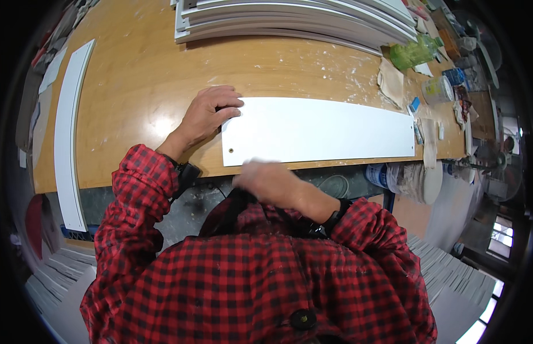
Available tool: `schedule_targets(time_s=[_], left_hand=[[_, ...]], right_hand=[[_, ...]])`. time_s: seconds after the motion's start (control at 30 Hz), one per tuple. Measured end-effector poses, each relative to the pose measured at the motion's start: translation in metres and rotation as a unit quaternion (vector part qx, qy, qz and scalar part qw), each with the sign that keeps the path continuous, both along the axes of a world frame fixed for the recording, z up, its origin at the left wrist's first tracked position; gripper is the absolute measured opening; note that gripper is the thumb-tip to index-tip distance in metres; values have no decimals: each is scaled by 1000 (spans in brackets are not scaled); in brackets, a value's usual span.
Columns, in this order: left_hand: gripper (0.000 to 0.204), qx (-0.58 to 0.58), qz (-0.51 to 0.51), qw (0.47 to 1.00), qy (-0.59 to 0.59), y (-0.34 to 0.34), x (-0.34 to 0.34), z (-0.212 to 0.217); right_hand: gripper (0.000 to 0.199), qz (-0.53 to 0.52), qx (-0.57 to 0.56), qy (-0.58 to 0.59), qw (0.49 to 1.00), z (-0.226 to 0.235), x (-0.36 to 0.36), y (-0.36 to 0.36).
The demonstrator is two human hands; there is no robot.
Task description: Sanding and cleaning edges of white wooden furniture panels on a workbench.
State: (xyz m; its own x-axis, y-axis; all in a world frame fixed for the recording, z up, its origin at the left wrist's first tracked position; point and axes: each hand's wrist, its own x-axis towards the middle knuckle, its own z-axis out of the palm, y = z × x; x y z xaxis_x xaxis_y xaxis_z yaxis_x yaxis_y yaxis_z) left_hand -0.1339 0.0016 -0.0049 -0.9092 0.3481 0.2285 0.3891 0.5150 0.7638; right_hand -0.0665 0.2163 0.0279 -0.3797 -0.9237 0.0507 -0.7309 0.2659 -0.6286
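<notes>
A long white board [318,129] lies flat along the near edge of the wooden workbench, with small holes near its ends. My left hand [212,114] grips its far left corner, fingers bent and the thumb against the board's edge. At the board's near left edge is my right hand [266,180], smeared by motion. Its fingers are too blurred to show whether they hold anything. A small dark hole with a brassy ring [231,150] shows in the board's near left corner.
Stacked white boards [295,23] stand at the back of the workbench [134,74]. A narrow white panel [71,132] overhangs its left front edge. On the right are a green bottle [412,53], a cloth [391,83], a white tub [437,90] and a blue block [415,104].
</notes>
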Motion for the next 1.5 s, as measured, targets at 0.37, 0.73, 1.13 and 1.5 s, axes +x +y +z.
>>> schedule_targets(time_s=[0.37, 0.73, 1.13, 1.5], left_hand=[[18, -69, 52, 996, -4, -26, 34, 5], [83, -250, -67, 966, 28, 158, 75, 22], [76, -352, 121, 928, -5, 120, 90, 21], [58, -319, 345, 879, -75, 30, 88, 4]], right_hand=[[20, -502, -29, 57, 862, -3, -50, 216], [25, -655, -75, -53, 750, -44, -93, 339], [21, -446, -63, 8, 893, -14, -115, 278], [18, -595, -119, 9, 795, -18, -147, 264]])
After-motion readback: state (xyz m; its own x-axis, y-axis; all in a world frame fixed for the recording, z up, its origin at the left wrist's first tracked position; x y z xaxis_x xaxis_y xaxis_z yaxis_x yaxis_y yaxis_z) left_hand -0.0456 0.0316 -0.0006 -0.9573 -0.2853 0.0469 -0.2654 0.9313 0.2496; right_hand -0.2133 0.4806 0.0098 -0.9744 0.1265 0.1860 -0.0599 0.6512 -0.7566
